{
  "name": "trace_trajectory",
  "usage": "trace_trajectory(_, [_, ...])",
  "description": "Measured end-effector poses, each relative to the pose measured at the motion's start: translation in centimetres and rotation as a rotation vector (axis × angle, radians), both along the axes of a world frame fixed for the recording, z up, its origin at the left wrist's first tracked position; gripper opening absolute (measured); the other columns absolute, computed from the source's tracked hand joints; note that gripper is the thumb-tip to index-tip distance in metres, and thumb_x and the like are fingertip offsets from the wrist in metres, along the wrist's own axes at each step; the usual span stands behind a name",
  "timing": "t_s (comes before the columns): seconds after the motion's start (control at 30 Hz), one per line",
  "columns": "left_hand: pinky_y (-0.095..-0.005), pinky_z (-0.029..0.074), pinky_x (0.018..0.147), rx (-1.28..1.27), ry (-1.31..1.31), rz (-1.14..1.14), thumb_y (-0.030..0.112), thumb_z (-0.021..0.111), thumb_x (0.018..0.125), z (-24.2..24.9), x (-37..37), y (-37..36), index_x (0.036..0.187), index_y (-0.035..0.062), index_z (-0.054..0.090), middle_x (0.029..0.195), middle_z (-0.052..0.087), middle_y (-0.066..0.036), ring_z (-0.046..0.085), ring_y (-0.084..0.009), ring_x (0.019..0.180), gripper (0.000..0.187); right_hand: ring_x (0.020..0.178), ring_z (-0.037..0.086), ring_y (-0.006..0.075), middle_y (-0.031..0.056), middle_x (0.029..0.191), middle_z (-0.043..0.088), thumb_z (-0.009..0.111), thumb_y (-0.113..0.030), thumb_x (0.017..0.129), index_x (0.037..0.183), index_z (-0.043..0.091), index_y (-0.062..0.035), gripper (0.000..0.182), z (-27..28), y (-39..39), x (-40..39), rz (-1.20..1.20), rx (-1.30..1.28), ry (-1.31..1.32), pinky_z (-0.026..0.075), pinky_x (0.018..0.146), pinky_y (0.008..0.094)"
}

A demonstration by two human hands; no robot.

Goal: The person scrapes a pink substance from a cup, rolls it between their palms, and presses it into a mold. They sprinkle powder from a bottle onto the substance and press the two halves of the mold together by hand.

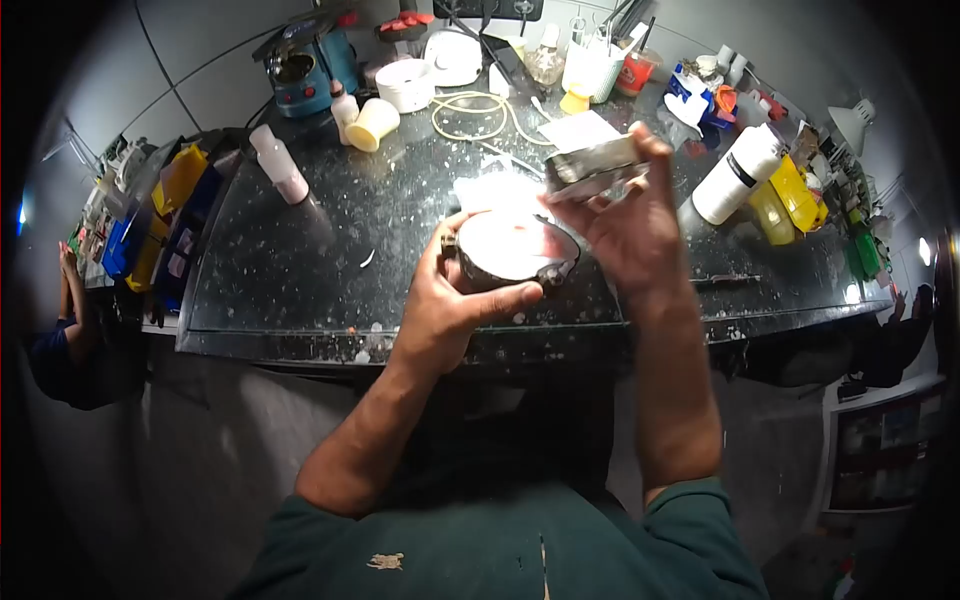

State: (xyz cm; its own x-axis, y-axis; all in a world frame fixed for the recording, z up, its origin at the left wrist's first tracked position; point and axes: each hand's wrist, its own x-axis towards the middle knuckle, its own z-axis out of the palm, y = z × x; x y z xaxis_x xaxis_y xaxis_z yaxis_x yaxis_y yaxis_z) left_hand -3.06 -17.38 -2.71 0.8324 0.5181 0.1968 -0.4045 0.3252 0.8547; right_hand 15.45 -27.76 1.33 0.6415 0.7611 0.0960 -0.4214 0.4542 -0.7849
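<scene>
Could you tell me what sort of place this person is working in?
Probably a small craft or dental-type workshop: a dark, powder-spattered workbench, a blue benchtop machine, squeeze bottles and a round flask of white material held in the left hand.

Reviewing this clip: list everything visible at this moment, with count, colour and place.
round container: 1, dark rim, pale inside, held above the bench's front edge
flat block: 1, grey metallic, held just right of the container
workbench: 1, black, speckled white, centre
white bottle: 1, white with black band, lying right
pink-capped bottle: 1, pale pink, left
cream cup: 1, tipped, back left
blue machine: 1, back left
tubing: 1 coil, cream, back centre
yellow containers: about 2, right
other person: 1, dark blue top, far left
left hand: grips the container
right hand: grips the block
</scene>
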Motion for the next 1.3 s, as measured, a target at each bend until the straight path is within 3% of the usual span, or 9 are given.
trace_trajectory(0.03, [-0.0331,0.06,0.088,0.019,0.026,-0.004,-0.003,0.089,0.07,-0.2,0.1,0.0,0.141,0.0005,0.038,0.127,0.059,-0.016,0.063,-0.0236,0.115,0.088,0.11,0.064,0.0343,0.0189,0.121,0.059,0.071,-0.058,0.087,0.138,0.044,-0.0049,0.078,-0.9,0.5,-0.1,0.006,-0.019,0.059,0.056,0.096,0.0615])
trace_trajectory(0.23, [-0.0377,0.05,0.104,-0.039,-0.013,0.01,-0.002,0.085,0.07,-0.7,-0.3,0.3,0.142,-0.0025,0.041,0.13,0.06,-0.014,0.062,-0.0246,0.119,0.085,0.121,0.053,0.0366,0.021,0.131,0.04,0.078,-0.066,0.076,0.146,0.03,-0.0048,0.104,-1.5,1.4,-0.7,-0.046,0.07,0.359,0.058,0.096,0.0585])
trace_trajectory(0.33, [-0.0643,0.043,0.11,-0.169,-0.136,-0.083,0.02,0.079,0.077,-1.2,-0.5,0.6,0.151,-0.0023,0.028,0.144,0.047,-0.023,0.052,-0.0407,0.132,0.093,0.119,0.054,0.0377,0.0204,0.126,0.047,0.075,-0.071,0.075,0.143,0.036,-0.0032,0.103,-0.9,0.9,-0.8,-0.05,0.04,0.421,0.055,0.097,0.0601])
trace_trajectory(0.47, [-0.0763,0.035,0.107,-0.425,-0.296,-0.244,0.032,0.067,0.083,0.4,-1.5,1.1,0.153,0.0042,0.028,0.149,0.042,-0.027,0.045,-0.0484,0.137,0.084,0.11,0.062,0.0363,0.0221,0.126,0.054,0.067,-0.076,0.08,0.138,0.045,-0.0012,0.097,-1.2,0.4,-0.7,-0.047,0.062,0.335,0.054,0.099,0.0577])
trace_trajectory(0.77, [-0.0765,0.026,0.111,-0.739,-0.367,-0.23,0.073,0.038,0.095,0.1,-2.1,1.2,0.153,0.0198,0.037,0.16,0.028,-0.024,0.037,-0.0459,0.143,0.078,0.123,0.055,0.0392,0.0215,0.135,0.051,0.054,-0.079,0.087,0.146,0.036,-0.0047,0.096,-2.6,-1.8,-3.5,0.051,0.116,0.486,0.042,0.108,0.0663])
trace_trajectory(0.9, [-0.0758,0.027,0.111,-0.805,-0.404,-0.202,0.063,0.032,0.102,-0.5,-2.1,1.5,0.153,0.0206,0.037,0.161,0.029,-0.02,0.039,-0.0451,0.141,0.067,0.126,0.053,0.0398,0.0227,0.139,0.049,0.049,-0.08,0.088,0.147,0.034,-0.0036,0.098,-2.6,-3.1,-6.0,-0.102,0.072,0.595,0.037,0.109,0.0706])
trace_trajectory(0.93, [-0.075,0.027,0.112,-0.844,-0.429,-0.21,0.06,0.031,0.103,-0.7,-2.1,1.5,0.153,0.0193,0.037,0.161,0.029,-0.02,0.04,-0.045,0.141,0.065,0.126,0.057,0.037,0.0131,0.109,0.071,0.045,-0.073,0.095,0.115,0.067,-0.0089,0.071,-3.5,-3.7,-5.7,0.134,0.253,0.522,0.027,0.117,0.0679])
trace_trajectory(1.1, [-0.0707,0.026,0.116,-0.989,-0.417,-0.187,0.05,0.039,0.103,-0.2,-1.8,1.3,0.152,0.0119,0.037,0.158,0.03,-0.026,0.031,-0.0457,0.146,0.062,0.128,0.055,0.0386,0.016,0.124,0.065,0.048,-0.068,0.096,0.127,0.06,-0.0088,0.068,-4.8,-3.5,-5.5,0.123,0.348,0.669,0.025,0.117,0.0701])
trace_trajectory(1.3, [-0.0755,0.028,0.113,-1.015,-0.386,-0.154,0.06,0.048,0.095,-1.0,-1.5,1.3,0.143,0.0188,0.048,0.151,0.039,-0.025,0.034,-0.0504,0.141,0.063,0.134,0.048,0.0431,0.0195,0.144,0.05,0.055,-0.064,0.095,0.143,0.046,-0.0078,0.075,-4.2,-3.2,-6.0,0.055,0.339,0.671,0.027,0.114,0.073])
